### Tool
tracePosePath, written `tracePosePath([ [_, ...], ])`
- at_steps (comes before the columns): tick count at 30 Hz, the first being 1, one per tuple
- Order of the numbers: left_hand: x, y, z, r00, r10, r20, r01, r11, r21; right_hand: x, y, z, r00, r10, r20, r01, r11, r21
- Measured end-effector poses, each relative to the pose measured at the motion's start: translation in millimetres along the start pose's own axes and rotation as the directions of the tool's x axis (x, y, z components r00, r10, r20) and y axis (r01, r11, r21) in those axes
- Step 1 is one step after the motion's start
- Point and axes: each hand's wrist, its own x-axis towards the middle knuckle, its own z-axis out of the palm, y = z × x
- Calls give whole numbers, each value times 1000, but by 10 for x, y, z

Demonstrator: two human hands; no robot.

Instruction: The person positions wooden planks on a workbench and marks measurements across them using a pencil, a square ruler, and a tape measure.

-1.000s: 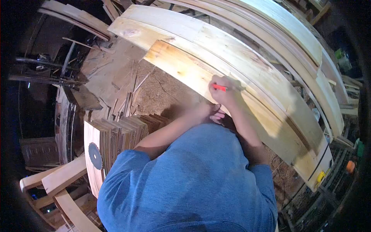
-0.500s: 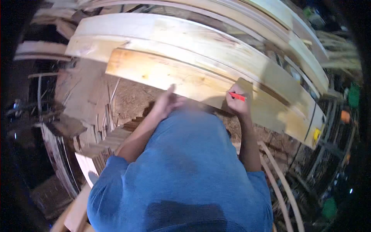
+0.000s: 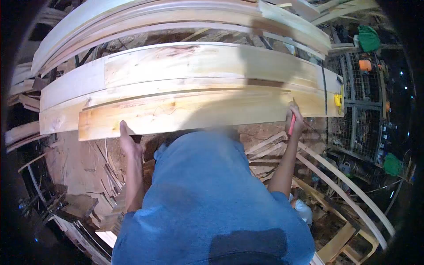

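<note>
Our left hand [image 3: 131, 143] grasps the near edge of a long pale board [image 3: 185, 106] close to its left end, thumb lying on the top face, the other fingers mostly hidden below. Our right hand [image 3: 296, 118] is closed around a slim red marking tool [image 3: 292, 124], its fingertips at the board's right end; we cannot tell whether they press on the wood.

The board lies flat across in front of us, between our two hands, just beyond our blue shirt [image 3: 216, 190]. Its left end is a deeper orange, and left of the middle we see a faint, curving line on its surface. Our shadow falls over its right half.

Under and behind the board stretch broader planks [image 3: 150, 64], which look bowed in this wide view. Near their right end a dark strip [image 3: 325, 95] runs across them, and a yellow tool [image 3: 338, 100], too small to name surely, sits at the edge.

Farther out, we see a stack of long boards [image 3: 176, 22] beyond the planks. To the right stands a metal grid [image 3: 353, 110] with a green bundle [image 3: 368, 38] and an orange object [image 3: 365, 65] near it. At lower right, narrow wooden strips [image 3: 349, 187] slant toward us.
</note>
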Motion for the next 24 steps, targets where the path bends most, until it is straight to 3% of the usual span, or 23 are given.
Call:
tracePosePath([
  [1, -59, 4, 61, 999, 33, -28, -33, 999, 14, 40, 43, -77, 981, -195, -23, 193, 979, -67],
  [2, -98, 14, 116, 999, 2, -53, -1, 1000, 18, 83, 78, -182, 991, -134, -20, 133, 991, -30],
  [3, -308, 63, 291, 997, -14, -79, 19, 998, 52, 164, 200, -293, 1000, 23, 19, -23, 1000, 10],
  [5, -873, 219, 713, 970, -106, -219, 188, 899, 396, 343, 578, -530, 965, 257, 44, -260, 960, 107],
  [6, -907, 100, 706, 984, -96, -149, 150, 897, 417, 424, 771, -638, 942, 334, 25, -333, 928, 167],
  [9, -942, -363, 658, 999, -16, 38, -7, 845, 535, 731, 1371, -946, 907, 359, -222, -254, 885, 391],
  [12, -1148, -356, 893, 964, 157, 213, -263, 644, 718, 955, 1659, -1000, 868, 488, -88, -299, 657, 692],
  [13, -1302, -238, 1092, 943, 202, 265, -333, 582, 742, 1011, 1619, -936, 849, 517, -112, -321, 672, 667],
  [14, -1151, -258, 1061, 917, 320, 240, -394, 625, 674, 1108, 1566, -828, 832, 538, -138, -338, 688, 642],
  [15, -890, -235, 959, 877, 434, 203, -462, 654, 599, 1215, 1521, -745, 815, 556, -167, -352, 702, 619],
  [17, -336, 5, 769, 783, 621, 9, -486, 604, 632, 1342, 1525, -651, 792, 607, -73, -375, 577, 726],
  [19, 100, 292, 592, 663, 747, -49, -456, 454, 765, 1466, 1462, -573, 801, 598, -18, -356, 501, 789],
  [20, 445, 404, 379, 520, 854, 23, -461, 258, 849, 1525, 1409, -543, 753, 655, -65, -417, 552, 723],
  [22, 1077, 527, 80, 208, 950, 233, -361, -147, 921, 1574, 1305, -499, 779, 623, -68, -435, 616, 657],
  [24, 844, 759, 318, 629, 748, 210, -486, 168, 858, 1660, 1411, -403, 765, 630, -132, -487, 700, 523],
])
